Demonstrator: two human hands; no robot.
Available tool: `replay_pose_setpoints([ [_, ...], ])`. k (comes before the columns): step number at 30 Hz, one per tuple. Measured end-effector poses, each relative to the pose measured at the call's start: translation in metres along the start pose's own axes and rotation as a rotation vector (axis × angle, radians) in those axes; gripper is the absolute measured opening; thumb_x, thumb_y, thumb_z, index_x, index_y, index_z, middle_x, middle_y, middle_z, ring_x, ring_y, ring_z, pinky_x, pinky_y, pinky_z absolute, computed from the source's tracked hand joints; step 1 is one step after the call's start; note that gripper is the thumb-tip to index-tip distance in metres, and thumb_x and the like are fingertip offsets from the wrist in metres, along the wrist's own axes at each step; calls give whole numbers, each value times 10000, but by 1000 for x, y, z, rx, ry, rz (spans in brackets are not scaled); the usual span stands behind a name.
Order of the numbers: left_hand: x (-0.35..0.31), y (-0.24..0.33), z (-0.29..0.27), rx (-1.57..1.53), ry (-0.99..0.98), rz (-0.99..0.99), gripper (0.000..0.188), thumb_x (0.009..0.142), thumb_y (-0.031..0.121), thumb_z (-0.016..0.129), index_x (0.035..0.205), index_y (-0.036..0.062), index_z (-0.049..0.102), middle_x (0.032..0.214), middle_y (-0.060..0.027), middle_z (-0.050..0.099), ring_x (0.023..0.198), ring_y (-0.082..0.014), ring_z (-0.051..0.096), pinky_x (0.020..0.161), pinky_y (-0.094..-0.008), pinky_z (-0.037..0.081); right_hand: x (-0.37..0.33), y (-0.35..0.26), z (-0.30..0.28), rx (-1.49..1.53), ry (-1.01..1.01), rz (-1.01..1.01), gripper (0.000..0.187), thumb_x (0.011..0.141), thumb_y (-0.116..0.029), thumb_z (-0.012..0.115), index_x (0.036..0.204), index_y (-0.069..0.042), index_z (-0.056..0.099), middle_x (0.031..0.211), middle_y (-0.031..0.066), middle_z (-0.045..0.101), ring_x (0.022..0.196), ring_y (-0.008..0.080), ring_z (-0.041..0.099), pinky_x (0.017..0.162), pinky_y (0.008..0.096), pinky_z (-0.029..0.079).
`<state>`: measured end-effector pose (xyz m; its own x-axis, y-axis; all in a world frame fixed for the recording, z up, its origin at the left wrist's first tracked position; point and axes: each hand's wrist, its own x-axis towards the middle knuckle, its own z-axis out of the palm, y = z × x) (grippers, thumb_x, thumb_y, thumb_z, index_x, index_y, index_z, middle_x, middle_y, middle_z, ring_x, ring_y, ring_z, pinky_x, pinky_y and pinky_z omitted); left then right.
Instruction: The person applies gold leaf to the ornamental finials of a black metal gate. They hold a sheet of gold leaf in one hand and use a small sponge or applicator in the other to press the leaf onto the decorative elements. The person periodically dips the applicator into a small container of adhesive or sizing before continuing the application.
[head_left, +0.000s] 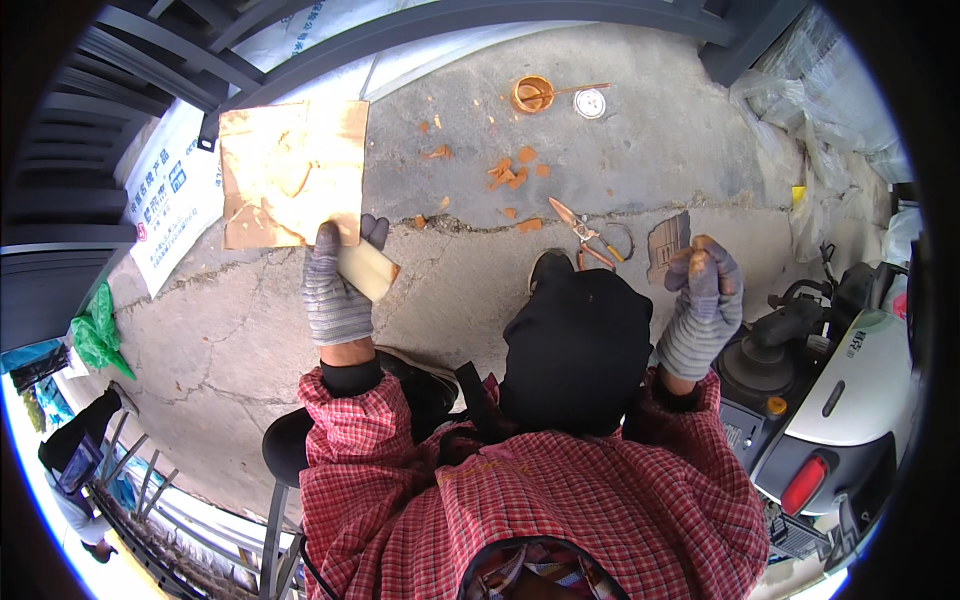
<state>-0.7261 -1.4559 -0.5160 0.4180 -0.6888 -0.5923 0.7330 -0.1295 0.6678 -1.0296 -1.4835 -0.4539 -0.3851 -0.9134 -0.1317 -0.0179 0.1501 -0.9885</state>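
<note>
My gloved left hand [336, 285] grips a square cardboard sheet [245, 190], with the thumb over its near edge. A shiny wet-looking smear covers the sheet's middle. Against the same hand lies a beige flat-sided block [370, 270], brownish at one end; its material is unclear. My right hand [705, 290], also in a grey glove with brown-stained fingertips, is closed in a pinch. Its fingertips overlap a dark cardboard scrap [666, 243]; whether they hold it or something smaller cannot be made out. Metal snips [580, 228] with red and yellow handles lie on the ground between my hands.
Farther off stand an open can of brown paste [532, 95] with a thin stick across it and a round lid [590, 103]. Several orange-brown scraps [508, 178] litter the cracked concrete. A scooter [835, 380] is at right, grey metal bars [480, 18] along the far side.
</note>
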Motion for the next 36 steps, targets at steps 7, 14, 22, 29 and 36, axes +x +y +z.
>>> replay_pose_setpoints([
  [7, -52, 47, 37, 82, 43, -155, 349, 769, 231, 595, 1023, 26, 470, 897, -144, 549, 769, -204, 561, 658, -288, 500, -53, -69, 68, -244, -763, -324, 249, 655, -32, 648, 875, -64, 537, 750, 65, 582, 619, 217, 559, 567, 300, 435],
  [14, -163, 124, 81, 175, 117, -192, 373, 740, 320, 613, 977, 55, 501, 818, -123, 567, 617, -155, 539, 481, -230, 450, -72, -72, 57, -391, -619, -53, 154, 717, -106, 597, 846, -26, 572, 730, 114, 596, 643, 231, 582, 581, 282, 453],
  [22, -299, 195, 147, 45, 37, -224, 392, 757, 301, 585, 1009, 17, 484, 796, -96, 566, 638, -168, 532, 562, -264, 452, -119, -112, 21, -226, -737, 399, 245, 754, -152, 582, 945, -3, 544, 745, 63, 577, 647, 112, 534, 596, 234, 434],
  [29, -431, 209, 164, -259, 120, -164, 331, 766, 233, 576, 994, 8, 491, 801, -82, 566, 615, -160, 528, 529, -255, 458, -162, -352, 15, 5, -1236, 262, 352, 728, -75, 551, 1060, -2, 458, 815, 49, 553, 716, 104, 521, 652, 236, 423],
  [36, -533, 202, 165, -319, 129, 21, 328, 783, 275, 558, 994, 33, 492, 813, -79, 559, 592, -170, 522, 482, -281, 463, -185, -410, 2, 136, -1635, 523, 458, 709, -134, 611, 1097, 11, 416, 916, 74, 548, 776, 116, 535, 663, 233, 445],
])
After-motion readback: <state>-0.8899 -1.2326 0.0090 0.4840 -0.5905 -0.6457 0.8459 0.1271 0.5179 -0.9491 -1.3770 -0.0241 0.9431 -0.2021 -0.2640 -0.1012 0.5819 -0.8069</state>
